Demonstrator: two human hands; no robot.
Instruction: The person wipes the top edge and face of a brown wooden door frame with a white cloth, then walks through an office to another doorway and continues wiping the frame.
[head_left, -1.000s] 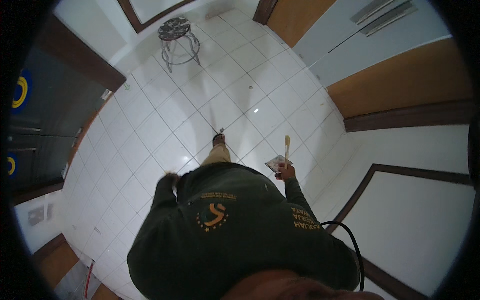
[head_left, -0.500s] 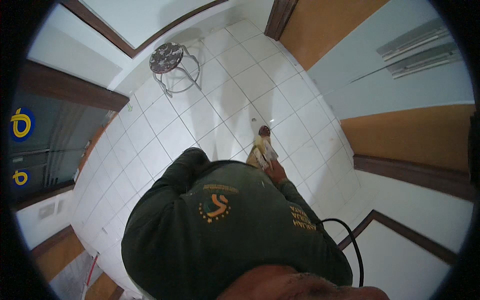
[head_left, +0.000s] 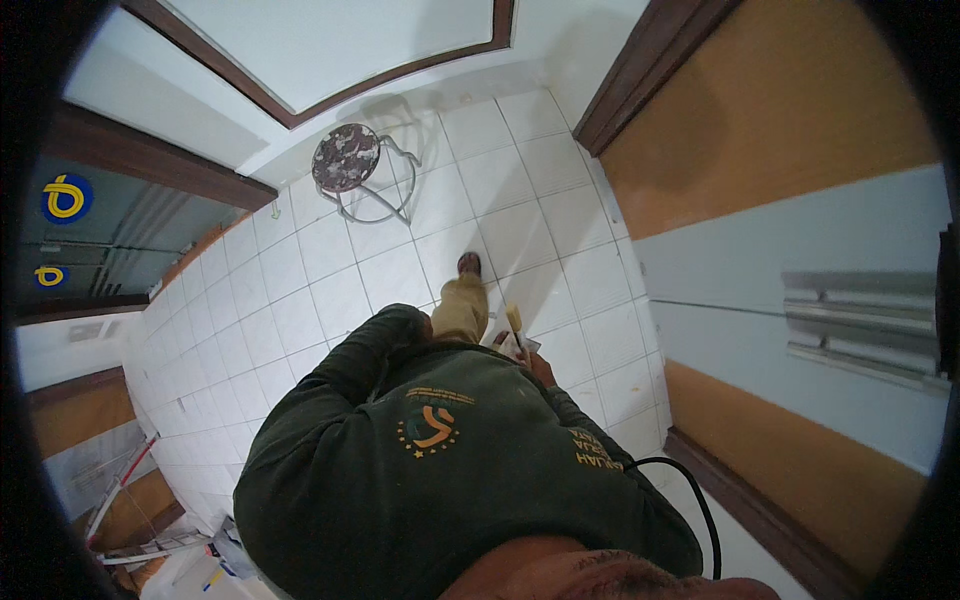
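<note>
My right hand (head_left: 541,369) is low in front of my body, closed around a paintbrush (head_left: 514,319) with pale yellow bristles pointing away from me. A crumpled whitish cloth or paper (head_left: 511,347) is bunched against the brush in the same hand; which of the two cannot be made out. Only a sliver of my left hand (head_left: 428,328) shows past the dark green sleeve, beside my tan trouser leg (head_left: 462,307). Its fingers are hidden, and I see nothing held there.
A round stool (head_left: 347,158) with a blotchy dark seat and metal legs stands ahead on the white tiled floor (head_left: 515,225). An orange-and-grey door (head_left: 720,270) with metal handles is on the right. Dark glass doors (head_left: 110,225) are on the left; a black cable (head_left: 708,500) hangs at my right.
I have stepped forward, and the stool and far wall are nearer. A shoe and more of the trouser leg now show ahead. My right hand has shifted closer to my body, still holding the brush.
</note>
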